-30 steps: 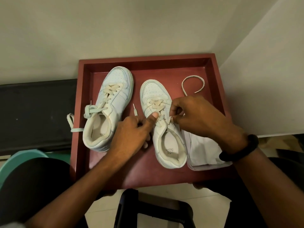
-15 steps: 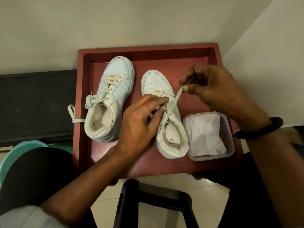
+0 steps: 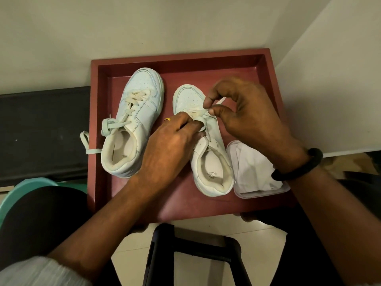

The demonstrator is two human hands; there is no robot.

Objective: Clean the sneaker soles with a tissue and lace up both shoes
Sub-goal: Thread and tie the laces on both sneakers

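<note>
Right hand (image 3: 245,112) pinches the lace (image 3: 203,112) between thumb and forefinger, just above the right sneaker (image 3: 208,149) in the red tray (image 3: 185,205). Left hand (image 3: 171,145) is curled over the eyelets, pressing the lace down, its grip hidden. Left sneaker (image 3: 132,124) looks laced already. Lacing the second shoe, then; next, I'd say, thread the pinched end through the next eyelet.
</note>
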